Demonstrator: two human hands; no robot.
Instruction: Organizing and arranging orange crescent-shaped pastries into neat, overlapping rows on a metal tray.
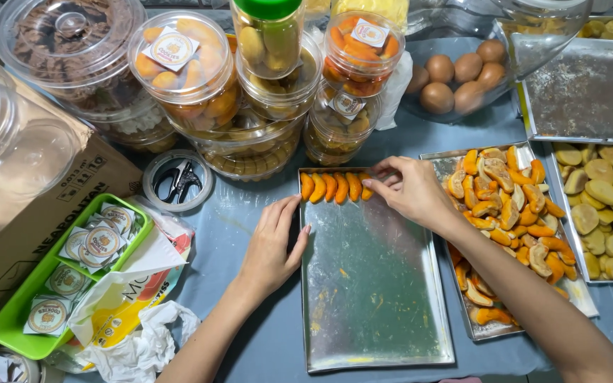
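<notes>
Orange cookies (335, 187) line the metal tray's (370, 298) far edge, where the right hand (409, 190) pinches the end one while the left hand (272, 245), open, steadies the rim; a nudge could topple the row.

Shiny scuffed metal tray (370, 298), clear glossy plastic jars (182, 67), matt cardboard box (8, 227)
</notes>
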